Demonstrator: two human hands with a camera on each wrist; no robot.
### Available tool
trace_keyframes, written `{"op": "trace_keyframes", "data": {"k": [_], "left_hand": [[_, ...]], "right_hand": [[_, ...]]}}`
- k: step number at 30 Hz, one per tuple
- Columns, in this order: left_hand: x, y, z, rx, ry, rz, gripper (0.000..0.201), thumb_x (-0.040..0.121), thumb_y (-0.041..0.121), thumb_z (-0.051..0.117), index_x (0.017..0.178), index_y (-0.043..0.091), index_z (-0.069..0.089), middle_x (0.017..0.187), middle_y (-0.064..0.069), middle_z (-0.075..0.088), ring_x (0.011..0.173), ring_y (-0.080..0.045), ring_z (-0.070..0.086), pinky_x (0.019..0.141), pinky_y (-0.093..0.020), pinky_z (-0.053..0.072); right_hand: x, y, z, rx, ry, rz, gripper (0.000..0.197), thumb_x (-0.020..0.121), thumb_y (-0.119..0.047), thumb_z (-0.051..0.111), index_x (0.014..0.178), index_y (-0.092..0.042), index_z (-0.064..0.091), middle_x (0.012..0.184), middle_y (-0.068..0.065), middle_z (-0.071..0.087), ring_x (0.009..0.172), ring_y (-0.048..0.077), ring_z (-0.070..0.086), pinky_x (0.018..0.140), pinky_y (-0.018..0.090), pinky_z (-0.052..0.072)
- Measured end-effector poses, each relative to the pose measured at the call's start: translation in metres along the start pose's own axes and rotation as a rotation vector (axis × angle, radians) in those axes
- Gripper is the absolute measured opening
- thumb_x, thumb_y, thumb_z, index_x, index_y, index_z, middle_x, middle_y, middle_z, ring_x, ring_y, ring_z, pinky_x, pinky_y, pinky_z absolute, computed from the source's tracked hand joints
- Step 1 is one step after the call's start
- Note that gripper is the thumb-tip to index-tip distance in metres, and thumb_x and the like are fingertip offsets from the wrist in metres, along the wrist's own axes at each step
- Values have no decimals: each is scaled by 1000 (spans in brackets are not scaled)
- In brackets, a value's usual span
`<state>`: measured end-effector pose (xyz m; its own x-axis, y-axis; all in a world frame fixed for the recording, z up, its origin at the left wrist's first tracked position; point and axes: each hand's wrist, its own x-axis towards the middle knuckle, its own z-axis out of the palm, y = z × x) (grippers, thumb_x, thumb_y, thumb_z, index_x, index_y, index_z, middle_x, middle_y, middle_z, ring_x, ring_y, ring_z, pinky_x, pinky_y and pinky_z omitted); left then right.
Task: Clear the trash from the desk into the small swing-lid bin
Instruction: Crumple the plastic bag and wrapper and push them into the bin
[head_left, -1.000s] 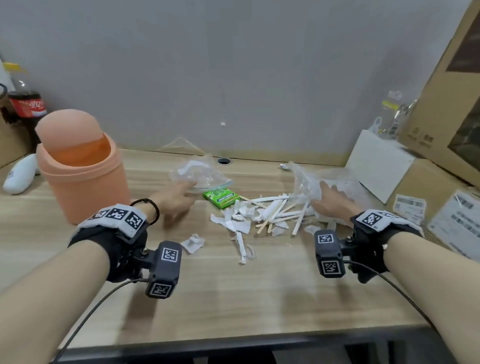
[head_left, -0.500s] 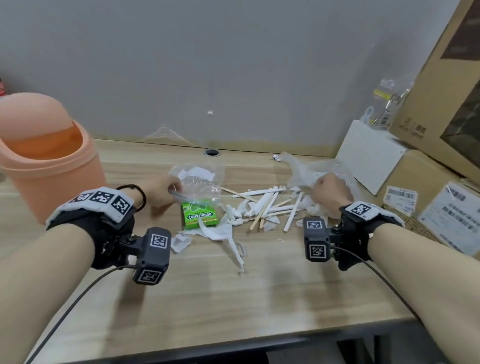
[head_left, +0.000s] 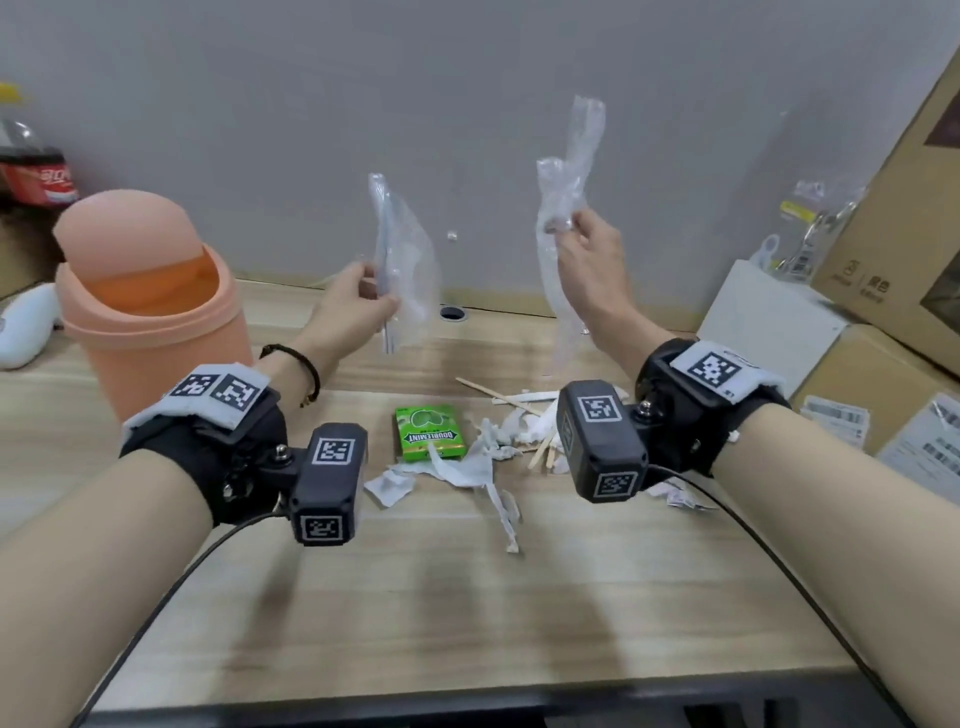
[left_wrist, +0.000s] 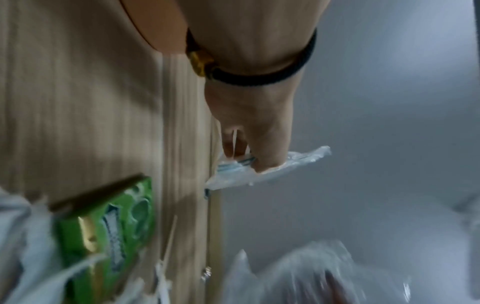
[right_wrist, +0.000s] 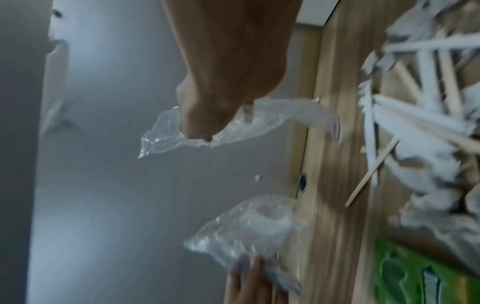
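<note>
My left hand (head_left: 371, 299) pinches a clear plastic bag (head_left: 408, 270) and holds it up above the desk, just right of the peach swing-lid bin (head_left: 148, 306). My right hand (head_left: 571, 234) grips a second, crumpled clear plastic bag (head_left: 563, 208), raised higher, its tail hanging down. The left wrist view shows the left fingers (left_wrist: 262, 156) clamped on the first bag (left_wrist: 293, 164). In the right wrist view the second bag (right_wrist: 233, 123) sticks out both sides of the right hand (right_wrist: 205, 127). On the desk lie a green gum pack (head_left: 428, 434), torn white paper (head_left: 467, 467) and wooden sticks (head_left: 498, 395).
A cola bottle (head_left: 34, 166) and a white object (head_left: 26, 332) sit behind and left of the bin. Cardboard boxes (head_left: 883, 234) and a white box (head_left: 769, 322) crowd the right side. A cable hole (head_left: 452, 313) is at the desk's back edge.
Both hands have lifted their plastic bags off the desk into the air; a second ago they were reaching down onto the bags among the trash.
</note>
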<state>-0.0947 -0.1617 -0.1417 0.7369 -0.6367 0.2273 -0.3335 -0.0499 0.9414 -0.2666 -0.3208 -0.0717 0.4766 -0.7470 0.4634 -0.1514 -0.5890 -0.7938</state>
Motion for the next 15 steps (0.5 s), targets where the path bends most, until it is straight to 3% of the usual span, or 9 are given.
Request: {"op": "trace_keyframes", "data": {"k": [3,5,7,9,10,11,13,15], "left_hand": [[-8,21,1,-210,-31,1,19,86,8,57,101,20,55,104,-8,62,104,-25,64,92,-45,54],[-17,35,0,-340,-63,37,20,85,3,54,101,16,56,99,-5,62,94,-20,66,83,-38,55],[-25,45,-3,-428,-124,91,27,83,4,50,106,13,59,90,0,64,79,-14,64,71,-32,53],[-32,48,-8,-485,-168,114,20,91,14,44,92,16,64,75,6,66,70,-12,64,65,-30,54],[-33,47,-12,-534,-171,78,27,98,20,41,83,18,63,71,6,66,69,-13,65,66,-31,54],[-34,45,-15,-598,-165,35,35,102,22,37,78,19,63,71,5,66,71,-14,65,68,-33,54],[-35,38,-21,-693,-110,-43,44,104,21,34,73,19,64,67,6,64,68,-11,64,65,-29,53],[-39,31,-25,-650,-72,-107,43,106,20,29,76,20,60,54,12,63,53,-2,63,53,-20,51]], "right_hand": [[-12,-36,24,137,-185,-74,17,97,-19,45,89,-20,59,89,-10,56,87,9,51,80,28,39],[-23,-56,36,233,-387,-111,17,98,-19,46,93,-17,62,96,-8,56,88,4,51,81,24,40],[-33,-67,47,305,-651,-84,26,102,-32,42,100,-21,65,111,-13,55,103,-4,52,95,22,39],[-41,-70,56,327,-852,-41,41,102,-48,31,104,-33,69,129,-22,46,135,1,35,115,42,20],[-43,-70,59,331,-892,-45,45,102,-50,27,107,-35,70,133,-23,44,141,5,27,116,49,14],[-44,-70,62,326,-886,-53,45,103,-48,27,111,-35,69,135,-23,44,142,5,27,115,49,15],[-46,-70,68,296,-783,-72,33,103,-38,37,121,-27,63,136,-16,50,131,2,41,109,39,28],[-46,-67,72,264,-657,-80,33,98,-32,55,128,-20,52,137,-9,49,123,2,48,105,35,41]]}}
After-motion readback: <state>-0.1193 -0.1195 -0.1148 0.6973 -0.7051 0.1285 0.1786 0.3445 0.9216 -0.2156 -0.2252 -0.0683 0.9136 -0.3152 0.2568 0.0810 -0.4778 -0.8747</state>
